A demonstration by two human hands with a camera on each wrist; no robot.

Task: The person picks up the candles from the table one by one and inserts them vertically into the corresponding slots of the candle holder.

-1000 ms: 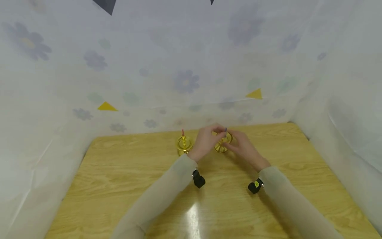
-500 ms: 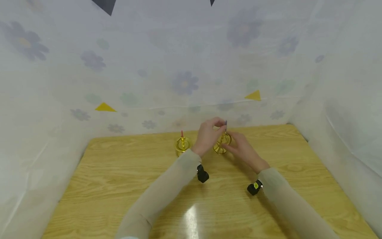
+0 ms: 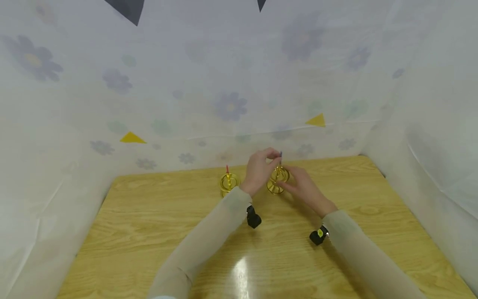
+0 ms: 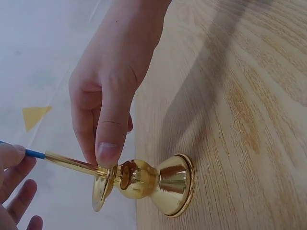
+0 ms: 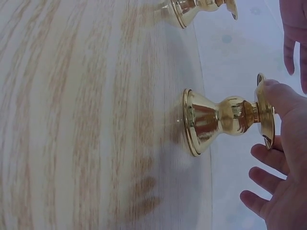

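Now two brass candlesticks are seen near the back edge of the wooden table [image 3: 149, 232].

Furthest left, a gold candlestick with a red candle [image 3: 228, 182] stands upright, untouched, just beside the left hand [image 3: 258, 170]. That hand is raised over the second gold candlestick [image 3: 277, 181], and the tip of a thin blue candle [image 4: 34, 153] is pinched between its fingertips; the candle's gold-wrapped lower end is seated in the holder's cup. The second candlestick stands upright on the table between the two hands. On its right, the drip plate is pinched by the thumb and fingers of the right hand [image 3: 304, 189], whose remaining fingers are spread loosely below.
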